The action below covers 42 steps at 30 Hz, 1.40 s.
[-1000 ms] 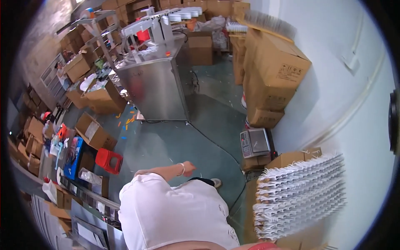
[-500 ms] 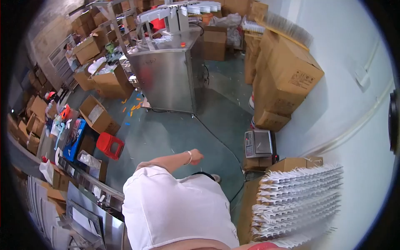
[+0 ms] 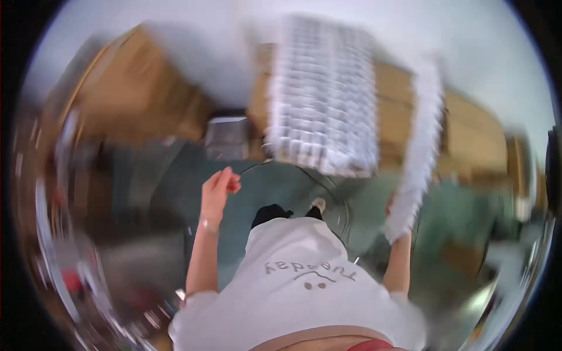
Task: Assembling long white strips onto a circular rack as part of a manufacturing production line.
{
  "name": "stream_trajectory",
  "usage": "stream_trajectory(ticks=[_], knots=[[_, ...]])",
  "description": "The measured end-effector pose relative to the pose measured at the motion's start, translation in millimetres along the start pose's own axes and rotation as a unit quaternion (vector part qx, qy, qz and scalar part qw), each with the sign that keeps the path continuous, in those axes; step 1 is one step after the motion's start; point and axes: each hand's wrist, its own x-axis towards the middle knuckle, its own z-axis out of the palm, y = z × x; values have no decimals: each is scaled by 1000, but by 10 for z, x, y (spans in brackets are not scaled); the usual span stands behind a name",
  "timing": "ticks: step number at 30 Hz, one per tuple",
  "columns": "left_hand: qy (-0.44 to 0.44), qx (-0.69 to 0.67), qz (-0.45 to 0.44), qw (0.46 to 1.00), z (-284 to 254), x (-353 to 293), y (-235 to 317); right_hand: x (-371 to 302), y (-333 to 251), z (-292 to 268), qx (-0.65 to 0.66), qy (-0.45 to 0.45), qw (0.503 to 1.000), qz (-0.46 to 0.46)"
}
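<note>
The right hand grips the lower end of a long white strip with ragged edges, its fingers wrapped partly out of sight behind it; the strip stands tilted, in front of blurred brown boxes. The left hand is raised over the green floor, fingers loosely curled and bare, near a grey scale. Between the hands, farther out, sits a broad stack of white rows.

It is a factory workshop: cardboard boxes, a weighing scale and many rows of white pieces show this.
</note>
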Motion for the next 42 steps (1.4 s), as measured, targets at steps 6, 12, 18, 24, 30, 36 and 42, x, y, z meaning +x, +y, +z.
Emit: stream_trajectory(ticks=[6, 12, 18, 24, 30, 36, 42], knots=[[-449, -7, 15, 893, 984, 174, 580, -1491, 1080, -24, 90, 183, 970, -134], [-719, 110, -140, 672, 1970, -419, 1165, -3404, 2283, 312, -24, 326, 936, -130], [-836, 321, -254, 366, 2190, -1592, 698, -4984, 3423, 1007, -93, 484, 870, 24], [-812, 469, -329, 116, 2051, -2117, 6, -5746, 4282, 1665, -66, 575, 815, -25], [-685, 543, -485, -22, 1251, -3379, -873, -6775, 5388, 2135, -39, 653, 757, -1], [-569, 625, -532, -38, 568, -4082, -1375, -7749, 5753, 2181, -59, 675, 731, 82], [-659, 491, -570, -10, -174, -4322, -1660, -8692, 5962, 1831, -88, 674, 722, 131]])
